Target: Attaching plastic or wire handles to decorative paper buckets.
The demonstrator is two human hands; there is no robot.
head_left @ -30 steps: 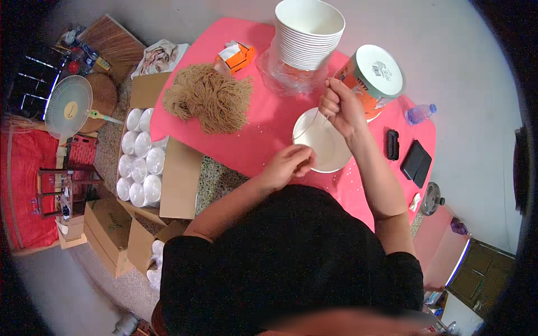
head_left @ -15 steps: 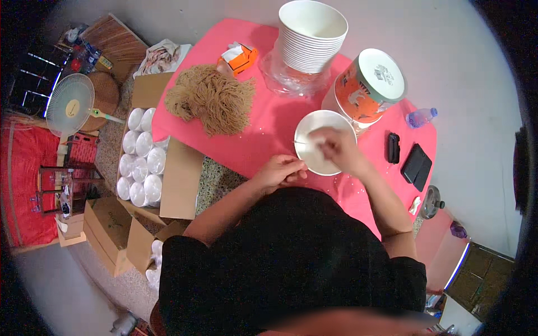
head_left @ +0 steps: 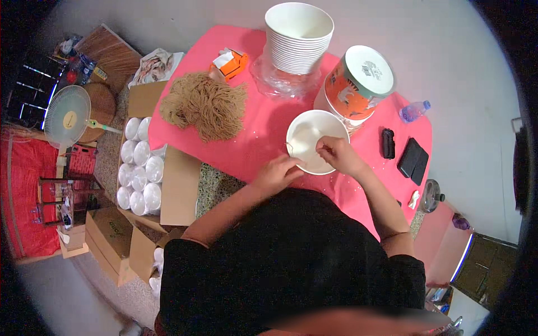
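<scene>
A white paper bucket (head_left: 307,134) stands mouth up on the pink-covered table in front of me. A short bit of twine (head_left: 289,148) shows at its left rim. My left hand (head_left: 277,175) grips the bucket's near left rim with fingertips together. Above the bucket's mouth, on the right, my right hand (head_left: 339,155) is closed in a pinch; whatever is between the fingertips is too small to make out. To the left lies a loose heap of tan twine (head_left: 207,106).
Behind stand a tall stack of white buckets (head_left: 298,53) and upside-down printed orange buckets (head_left: 350,92). An orange tissue pack (head_left: 232,64), a water bottle (head_left: 414,112), a black case (head_left: 388,144) and a black wallet-like item (head_left: 413,161) lie around. A carton of wrapped white cups (head_left: 140,173) sits left.
My right hand has turned from a blur inside the bucket to a pinch near its right side. My left hand has come onto the rim. The whole view has shifted slightly.
</scene>
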